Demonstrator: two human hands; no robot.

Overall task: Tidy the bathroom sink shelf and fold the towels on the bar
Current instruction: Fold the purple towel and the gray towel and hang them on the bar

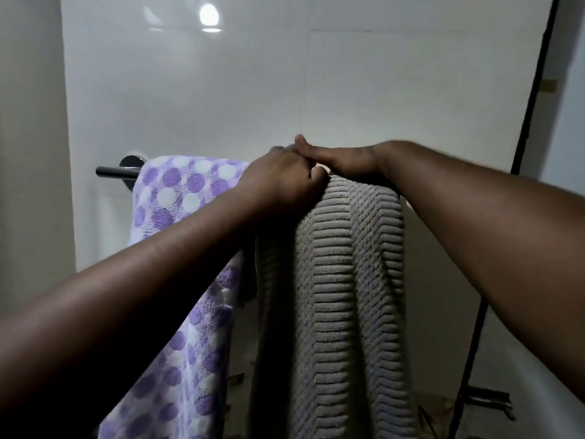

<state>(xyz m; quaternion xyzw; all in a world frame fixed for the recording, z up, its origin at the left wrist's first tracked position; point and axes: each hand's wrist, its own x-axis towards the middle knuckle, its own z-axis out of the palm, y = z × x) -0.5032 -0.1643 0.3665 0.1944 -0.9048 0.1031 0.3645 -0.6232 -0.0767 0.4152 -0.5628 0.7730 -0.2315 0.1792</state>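
The grey ribbed towel hangs over the towel bar, bunched into long vertical folds, with its top under both of your hands. Your left hand is at the towel's top left edge with its fingers curled in, and it seems to grip the cloth where it crosses the bar. Your right hand lies palm down along the top of the towel, touching the left hand. Its thumb sticks up, but its fingers go over the far side, so you cannot tell whether they are closed on cloth or only resting.

To do this step well, likely squaring the towel on the bar, hold the top edge firmly with the left hand. Slide the right hand outward along the bar to spread the bunched folds flat, and check that front and back hang evenly.

The purple dotted towel hangs just beside the grey one on the left, and your left forearm crosses in front of it. Don't drag it along as you work.

The bar shows only at its left end, by the round wall mount; the rest lies under the towels. Both towels' lower edges run out of view, so their lengths cannot be compared. The sink shelf is not in view. A black cord runs down the right side against the white tiled wall.
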